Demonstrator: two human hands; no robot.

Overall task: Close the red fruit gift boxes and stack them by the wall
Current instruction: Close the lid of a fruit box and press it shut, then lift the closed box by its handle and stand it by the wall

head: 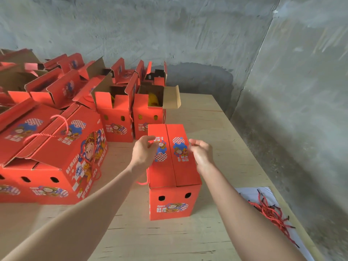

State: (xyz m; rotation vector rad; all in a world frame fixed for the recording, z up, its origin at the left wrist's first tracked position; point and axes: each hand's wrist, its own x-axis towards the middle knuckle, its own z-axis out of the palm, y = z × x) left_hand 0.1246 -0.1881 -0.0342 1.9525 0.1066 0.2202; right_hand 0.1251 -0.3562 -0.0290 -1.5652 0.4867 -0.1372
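The closed red box (185,172) stands on the table (169,242) right under both hands, its 2 top flaps shut and meeting along a middle seam. The left grip (143,152) hovers over the left flap with fingers curled toward the thumb. Motion blur hides whether it pinches anything. A red cord loop (141,183) hangs at the box side just below that wrist. The right grip (201,153) hovers over the right flap's outer edge, fingers loosely curled, nothing seen in it. Beyond the left grip stand 2 open boxes (115,119), one showing yellow fruit (153,99), with the wall (188,34) behind them. Left of the left grip sits a large box (56,159). Nearer the person than the right grip, and to its right, loose red cords (271,213) lie on a white sheet (263,193).
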